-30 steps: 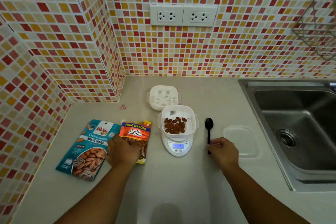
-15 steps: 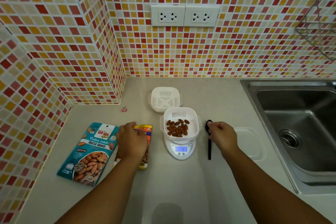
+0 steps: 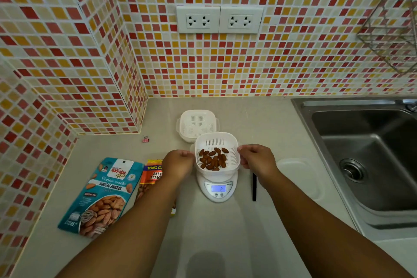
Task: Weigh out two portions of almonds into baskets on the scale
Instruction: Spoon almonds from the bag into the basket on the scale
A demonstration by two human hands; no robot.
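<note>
A white slotted basket [image 3: 216, 140] holding several almonds [image 3: 213, 158] sits on a small white digital scale [image 3: 217, 189] with a lit display. My left hand [image 3: 178, 165] grips the basket's left handle and my right hand [image 3: 257, 159] grips its right handle. A second white basket [image 3: 198, 124] without almonds stands just behind. A teal roasted-almonds pouch [image 3: 101, 196] lies on the counter at left, with an orange salted-almonds bag [image 3: 151, 175] beside it, partly under my left arm.
A black spoon [image 3: 254, 189] lies right of the scale, its bowl hidden by my right hand. A clear lid [image 3: 302, 176] rests further right, before the steel sink [image 3: 365, 153]. A small pink clip [image 3: 145, 139] lies near the tiled corner. A wire rack [image 3: 392, 29] hangs upper right.
My left hand left the orange bag and my right hand left the spoon; both moved inward to the handles of the basket on the scale.
</note>
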